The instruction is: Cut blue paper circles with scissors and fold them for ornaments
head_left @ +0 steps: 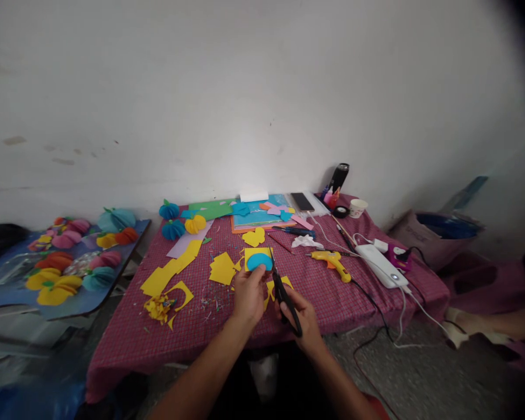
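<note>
My left hand (pixel 247 296) holds a yellow paper square (pixel 256 253) with a blue half-round template (pixel 259 262) pinched against it, just above the table. My right hand (pixel 303 315) grips black scissors (pixel 283 290), blades pointing up at the right edge of the yellow paper. Both hands are over the near middle of the table with the red checked cloth (pixel 188 332). Yellow paper offcuts (pixel 222 268) lie right beside my left hand.
More yellow scraps (pixel 164 303) lie at the left. A yellow glue gun (pixel 331 261), white power strip (pixel 381 265), cables, paper cup (pixel 357 207), phone (pixel 302 202), black bottle (pixel 339 177) and coloured sheets (pixel 258 217) sit behind. Paper balls fill a side board (pixel 61 262). Someone's foot (pixel 468 329) is at right.
</note>
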Action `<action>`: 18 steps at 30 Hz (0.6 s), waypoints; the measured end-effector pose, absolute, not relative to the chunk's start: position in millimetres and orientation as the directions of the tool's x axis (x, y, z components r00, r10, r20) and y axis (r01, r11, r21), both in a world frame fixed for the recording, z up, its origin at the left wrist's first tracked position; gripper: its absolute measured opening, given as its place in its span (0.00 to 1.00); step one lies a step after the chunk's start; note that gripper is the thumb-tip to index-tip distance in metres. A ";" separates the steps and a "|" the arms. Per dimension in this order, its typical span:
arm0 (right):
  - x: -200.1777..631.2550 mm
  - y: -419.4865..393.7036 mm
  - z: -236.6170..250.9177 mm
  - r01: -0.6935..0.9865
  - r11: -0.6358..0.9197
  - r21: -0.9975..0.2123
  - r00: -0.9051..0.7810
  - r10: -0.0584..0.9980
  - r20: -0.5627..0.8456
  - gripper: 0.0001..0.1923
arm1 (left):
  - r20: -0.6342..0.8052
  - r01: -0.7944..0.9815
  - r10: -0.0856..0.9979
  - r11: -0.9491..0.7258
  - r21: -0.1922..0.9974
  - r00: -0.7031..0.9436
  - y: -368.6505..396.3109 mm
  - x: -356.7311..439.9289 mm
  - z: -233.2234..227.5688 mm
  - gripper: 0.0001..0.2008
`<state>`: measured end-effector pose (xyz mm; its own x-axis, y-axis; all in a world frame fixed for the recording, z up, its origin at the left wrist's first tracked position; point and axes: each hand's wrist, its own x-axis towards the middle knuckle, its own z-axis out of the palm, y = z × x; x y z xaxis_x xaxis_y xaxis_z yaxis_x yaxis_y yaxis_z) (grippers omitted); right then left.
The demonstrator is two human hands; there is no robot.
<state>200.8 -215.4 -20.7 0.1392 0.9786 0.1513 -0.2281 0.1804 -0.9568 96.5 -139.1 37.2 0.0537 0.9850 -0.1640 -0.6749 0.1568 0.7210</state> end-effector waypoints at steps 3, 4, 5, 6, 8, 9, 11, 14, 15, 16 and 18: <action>203.5 -216.2 -20.2 -0.226 0.174 -0.958 0.132 0.980 0.146 0.19 | -0.145 -0.672 0.988 0.146 0.725 0.058 -138.4 95.1 38.8 0.11; 204.3 -216.6 -19.7 -0.221 0.174 -0.960 0.130 0.981 0.148 0.19 | -0.137 -0.675 0.989 0.138 0.725 0.056 -138.2 94.7 39.6 0.11; 205.2 -217.1 -19.1 -0.216 0.172 -0.961 0.124 0.981 0.147 0.19 | -0.127 -0.675 0.990 0.131 0.726 0.056 -138.0 94.3 40.5 0.11; 205.9 -217.6 -18.4 -0.214 0.169 -0.962 0.119 0.982 0.146 0.19 | -0.116 -0.672 0.991 0.127 0.730 0.061 -137.8 93.8 41.4 0.10; 206.7 -218.5 -16.8 -0.224 0.163 -0.961 0.108 0.984 0.142 0.19 | -0.100 -0.664 0.992 0.128 0.737 0.081 -137.5 92.8 42.5 0.10; 206.8 -218.8 -16.1 -0.231 0.163 -0.959 0.104 0.984 0.142 0.19 | -0.095 -0.663 0.992 0.129 0.738 0.088 -137.4 92.3 42.8 0.10; 206.4 -219.1 -14.7 -0.244 0.171 -0.955 0.108 0.983 0.149 0.19 | -0.093 -0.664 0.991 0.134 0.736 0.097 -137.4 91.8 43.0 0.09; 204.9 -218.9 -13.2 -0.253 0.175 -0.951 0.108 0.982 0.152 0.19 | -0.097 -0.658 0.990 0.137 0.740 0.098 -137.9 91.9 43.4 0.09; 204.5 -218.7 -13.0 -0.257 0.170 -0.951 0.106 0.983 0.148 0.19 | -0.099 -0.655 0.991 0.137 0.743 0.096 -138.2 92.1 43.7 0.09; 204.1 -218.4 -13.1 -0.262 0.165 -0.951 0.104 0.984 0.142 0.19 | -0.100 -0.653 0.991 0.136 0.745 0.092 -138.4 92.2 44.0 0.09; 203.8 -217.8 -13.7 -0.271 0.156 -0.950 0.102 0.986 0.133 0.19 | -0.102 -0.652 0.991 0.133 0.747 0.085 -138.7 92.2 44.6 0.09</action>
